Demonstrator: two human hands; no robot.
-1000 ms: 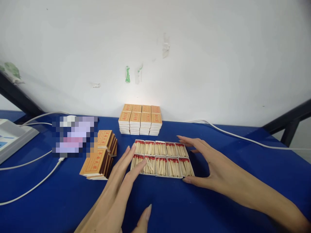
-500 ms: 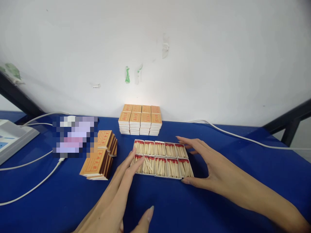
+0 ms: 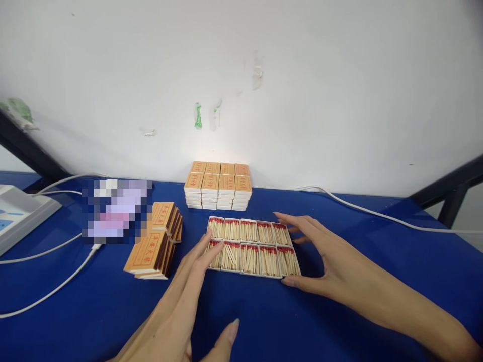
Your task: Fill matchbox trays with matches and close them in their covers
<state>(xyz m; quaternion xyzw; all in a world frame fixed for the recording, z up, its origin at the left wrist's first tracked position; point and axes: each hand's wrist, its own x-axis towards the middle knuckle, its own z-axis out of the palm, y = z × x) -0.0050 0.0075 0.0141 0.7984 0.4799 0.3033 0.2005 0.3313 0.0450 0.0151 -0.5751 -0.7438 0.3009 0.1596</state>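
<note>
Left hand [image 3: 177, 311] lower, perhaps touching trays [image 3: 260, 247]

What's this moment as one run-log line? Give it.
left hand: open, touching left edge of match trays | right hand: open, cupping their right edge | closed matchboxes: stacked behind

Both hands lie open, palms turned inward: the left hand [image 3: 188, 296] with fingers stretched forward, the right hand [image 3: 319, 254] with fingers spread and thumb low.

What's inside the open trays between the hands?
Red-tipped matches fill the ten trays, two rows of five. Fingers of the left hand cover part of the near-left tray; what lies beneath them is hidden.
</note>
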